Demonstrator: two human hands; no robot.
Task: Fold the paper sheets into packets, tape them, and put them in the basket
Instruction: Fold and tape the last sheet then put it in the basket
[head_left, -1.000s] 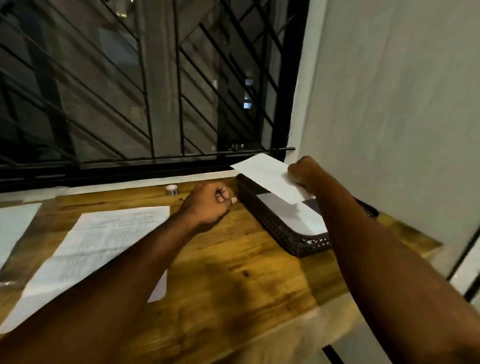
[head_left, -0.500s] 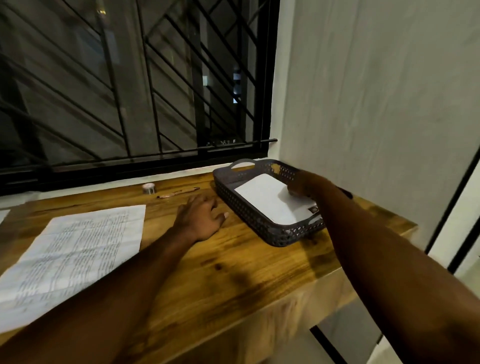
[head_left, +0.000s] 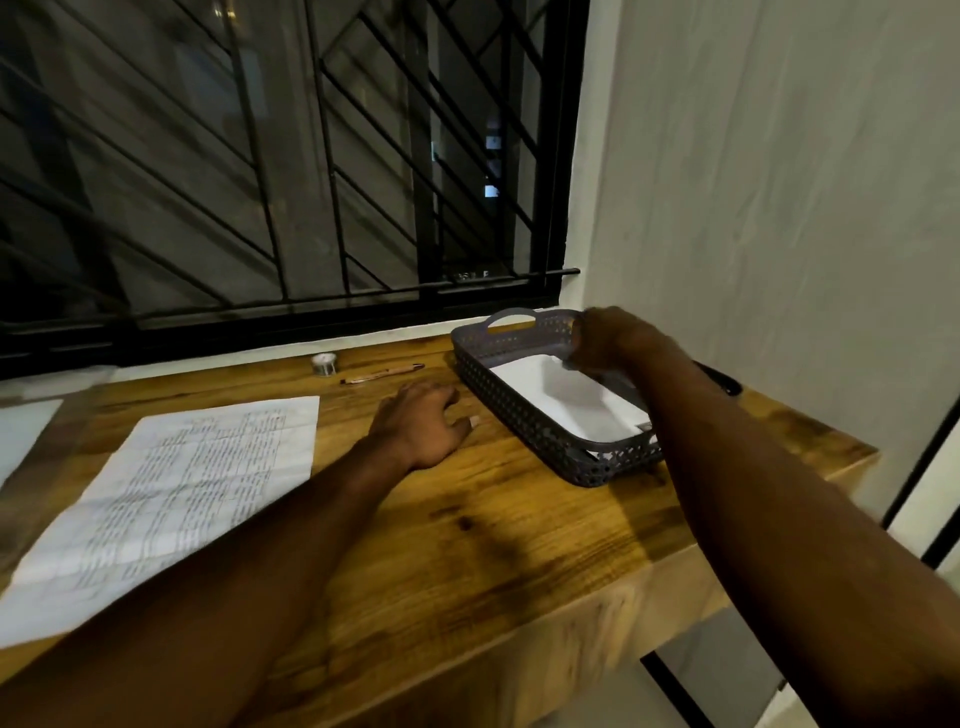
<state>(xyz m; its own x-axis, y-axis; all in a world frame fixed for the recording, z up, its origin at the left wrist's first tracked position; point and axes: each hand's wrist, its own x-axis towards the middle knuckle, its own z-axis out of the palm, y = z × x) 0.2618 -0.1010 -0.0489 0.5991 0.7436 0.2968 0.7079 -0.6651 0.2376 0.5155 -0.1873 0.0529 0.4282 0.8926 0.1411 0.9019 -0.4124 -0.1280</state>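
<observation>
The folded white paper packet (head_left: 566, 400) lay flat in the dark grey perforated plastic basket (head_left: 519, 415), its long axis along the basket's. The right hand (head_left: 610, 338) hung over its far end, too blurred to tell whether it was pinching the packet. The left hand (head_left: 421, 426) rested loose-fingered on the brown wooden table (head_left: 493, 545) (nearer the printed white paper sheet (head_left: 182, 493), to its left).

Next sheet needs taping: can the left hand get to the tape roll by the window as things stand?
Probably yes. The left hand rests open on the table, the tape roll lies just beyond it, and only bare wood shows between them.
</observation>
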